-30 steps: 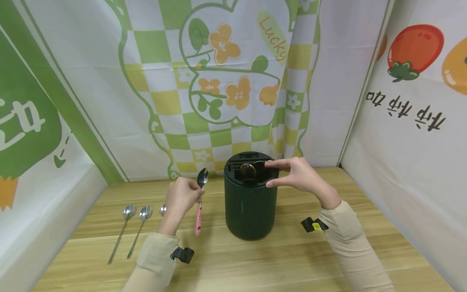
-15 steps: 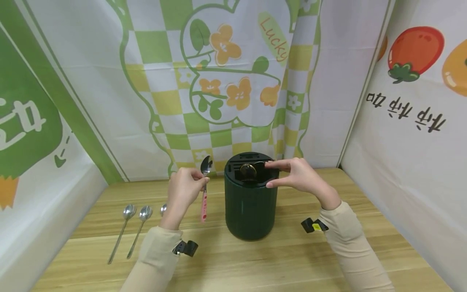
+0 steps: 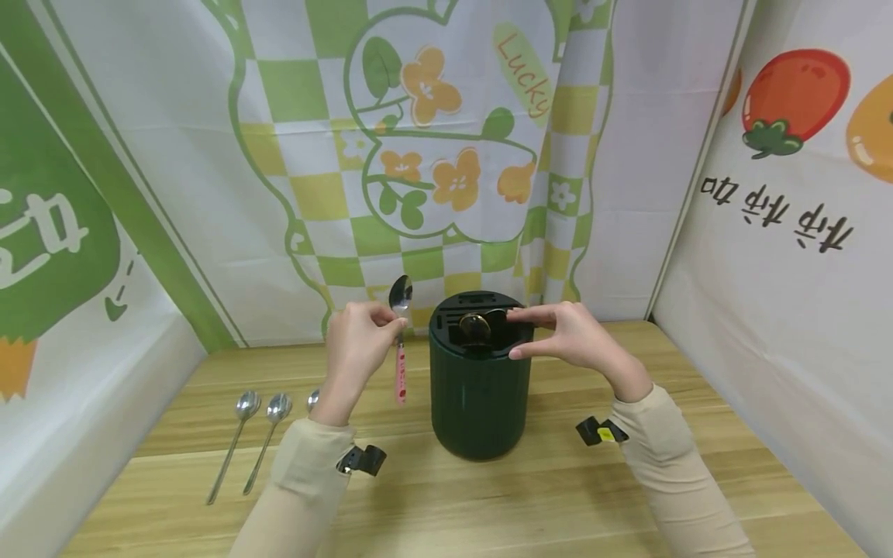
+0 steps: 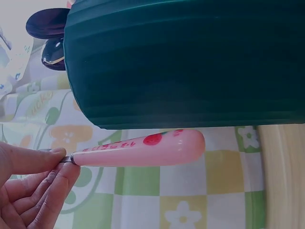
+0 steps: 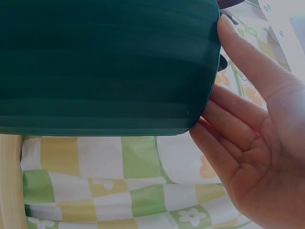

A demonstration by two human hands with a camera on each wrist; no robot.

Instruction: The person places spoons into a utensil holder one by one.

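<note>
My left hand [image 3: 359,341] pinches a spoon [image 3: 401,296] at its neck between thumb and fingers. The bowl points up and the pink, strawberry-patterned handle [image 4: 143,151] hangs down, just left of a dark green ribbed utensil holder [image 3: 480,403]. The holder stands upright, with a black slotted lid [image 3: 481,298]. From its front opening show the dark, shiny bowls of two spoons [image 3: 475,328]. My right hand [image 3: 575,333] touches the holder's rim on the right, thumb in front and the long, fairly straight fingers [image 5: 228,117] farther back.
Two silver spoons [image 3: 247,404] lie side by side at the left of the wooden table [image 3: 446,511]. A third spoon [image 3: 313,399] is mostly hidden behind my left wrist. Close behind the holder hangs a checked, flowered cloth [image 3: 412,267].
My left hand has lifted the pink-handled spoon higher and brought it to the right, closer to the utensil holder. My right hand has stayed at the rim.
</note>
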